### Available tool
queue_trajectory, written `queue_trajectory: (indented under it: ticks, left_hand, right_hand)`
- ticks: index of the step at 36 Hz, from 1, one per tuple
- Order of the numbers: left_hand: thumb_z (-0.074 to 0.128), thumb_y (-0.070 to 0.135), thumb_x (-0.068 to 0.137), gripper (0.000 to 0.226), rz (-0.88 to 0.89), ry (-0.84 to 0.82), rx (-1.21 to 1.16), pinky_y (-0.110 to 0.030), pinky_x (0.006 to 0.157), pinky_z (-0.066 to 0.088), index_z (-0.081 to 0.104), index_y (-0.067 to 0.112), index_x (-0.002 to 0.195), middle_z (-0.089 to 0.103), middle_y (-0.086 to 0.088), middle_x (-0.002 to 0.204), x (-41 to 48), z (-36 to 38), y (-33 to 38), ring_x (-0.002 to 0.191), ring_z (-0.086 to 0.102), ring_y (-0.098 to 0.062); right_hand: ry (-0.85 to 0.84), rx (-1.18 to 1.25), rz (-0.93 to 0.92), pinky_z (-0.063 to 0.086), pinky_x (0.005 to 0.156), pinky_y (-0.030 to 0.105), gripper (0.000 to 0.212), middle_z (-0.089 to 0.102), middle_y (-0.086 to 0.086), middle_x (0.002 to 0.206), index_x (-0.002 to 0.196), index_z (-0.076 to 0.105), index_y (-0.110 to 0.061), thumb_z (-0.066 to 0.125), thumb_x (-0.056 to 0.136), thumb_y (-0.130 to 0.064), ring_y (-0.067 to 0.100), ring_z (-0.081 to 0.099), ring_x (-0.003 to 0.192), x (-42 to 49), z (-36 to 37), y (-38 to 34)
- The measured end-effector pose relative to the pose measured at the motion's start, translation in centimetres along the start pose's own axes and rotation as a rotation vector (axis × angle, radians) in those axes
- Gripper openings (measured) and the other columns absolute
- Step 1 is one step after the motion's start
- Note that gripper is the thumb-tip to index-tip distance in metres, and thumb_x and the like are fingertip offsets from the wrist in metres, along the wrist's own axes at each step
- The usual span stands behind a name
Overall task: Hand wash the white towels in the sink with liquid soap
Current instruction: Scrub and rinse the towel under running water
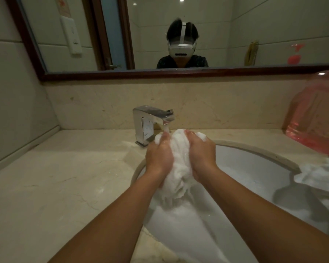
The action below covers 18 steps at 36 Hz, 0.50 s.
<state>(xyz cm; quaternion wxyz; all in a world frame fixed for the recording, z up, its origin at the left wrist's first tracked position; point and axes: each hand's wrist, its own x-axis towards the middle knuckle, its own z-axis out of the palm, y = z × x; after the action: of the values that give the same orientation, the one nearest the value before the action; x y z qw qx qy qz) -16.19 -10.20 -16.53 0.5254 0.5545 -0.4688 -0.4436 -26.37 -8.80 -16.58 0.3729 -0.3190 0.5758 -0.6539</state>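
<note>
While water runs from the chrome faucet (152, 121), left hand (159, 154) and right hand (201, 152) clench a bunched white towel (179, 164).

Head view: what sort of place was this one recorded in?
Most likely a bathroom: a white sink basin set in a marble counter, a chrome faucet running water onto a white towel, and a wood-framed mirror on tiled walls.
</note>
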Motion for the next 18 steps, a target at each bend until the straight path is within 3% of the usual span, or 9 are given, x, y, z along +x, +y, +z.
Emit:
queue_trajectory:
  ticks: [3, 7, 10, 12, 14, 18]
  left_hand:
    - [0.045, 0.048, 0.111, 0.042, 0.011, 0.005, -0.033, -0.035, 0.079, 0.056, 0.073, 0.016, 0.107, 0.076, -0.004, 0.101, 0.0, -0.3, -0.1, 0.097, 0.071, -0.023]
    - [0.042, 0.06, 0.107, 0.056, -0.002, 0.067, -0.159, -0.049, 0.101, 0.057, 0.072, 0.016, 0.124, 0.075, -0.007, 0.117, -0.2, -0.4, 0.1, 0.11, 0.071, -0.028]
    - [0.041, 0.061, 0.106, 0.06, -0.016, 0.076, -0.258, -0.052, 0.102, 0.058, 0.072, 0.014, 0.126, 0.075, -0.011, 0.119, 0.2, -0.6, 0.2, 0.11, 0.072, -0.031]
    - [0.042, 0.055, 0.11, 0.057, -0.077, 0.028, -0.36, -0.051, 0.099, 0.06, 0.071, 0.008, 0.126, 0.077, -0.017, 0.116, 0.3, -0.8, 0.2, 0.106, 0.075, -0.034]
    - [0.043, 0.055, 0.109, 0.061, -0.156, -0.081, -0.472, -0.055, 0.102, 0.058, 0.071, 0.002, 0.123, 0.077, -0.024, 0.113, 0.5, -1.0, 0.1, 0.106, 0.076, -0.04]
    - [0.032, 0.061, 0.108, 0.072, -0.2, -0.286, -0.601, -0.051, 0.108, 0.053, 0.071, 0.003, 0.126, 0.075, -0.026, 0.122, 0.2, -1.4, 0.0, 0.116, 0.072, -0.041]
  right_hand:
    - [-0.037, 0.002, 0.016, 0.063, 0.092, 0.051, 0.032, 0.079, 0.007, 0.097, 0.099, 0.075, -0.012, 0.07, 0.098, -0.044, 0.029, 0.076, 0.096, 0.0, 0.1, 0.2]
    - [0.092, -0.063, 0.065, 0.057, 0.1, 0.05, 0.061, 0.064, 0.003, 0.126, 0.124, 0.047, -0.026, 0.07, 0.09, -0.07, 0.027, 0.066, 0.109, 0.4, 0.6, 0.5]
    - [0.087, -0.051, 0.145, 0.058, 0.099, 0.053, 0.08, 0.057, 0.006, 0.135, 0.128, 0.036, -0.033, 0.068, 0.077, -0.085, 0.031, 0.064, 0.111, 0.3, 0.1, 1.0]
    - [0.005, 0.022, 0.192, 0.059, 0.099, 0.057, 0.107, 0.059, 0.005, 0.136, 0.137, 0.033, -0.035, 0.067, 0.057, -0.096, 0.031, 0.067, 0.113, 0.1, 0.1, 1.3]
    - [-0.053, 0.099, 0.263, 0.059, 0.099, 0.059, 0.133, 0.061, 0.006, 0.134, 0.148, 0.025, -0.035, 0.073, 0.04, -0.095, 0.034, 0.069, 0.113, 0.0, 0.3, 1.6]
    - [-0.156, 0.268, 0.387, 0.065, 0.087, 0.058, 0.148, 0.072, 0.015, 0.125, 0.149, 0.034, -0.025, 0.095, 0.027, -0.085, 0.036, 0.079, 0.099, 0.5, 0.1, 2.5]
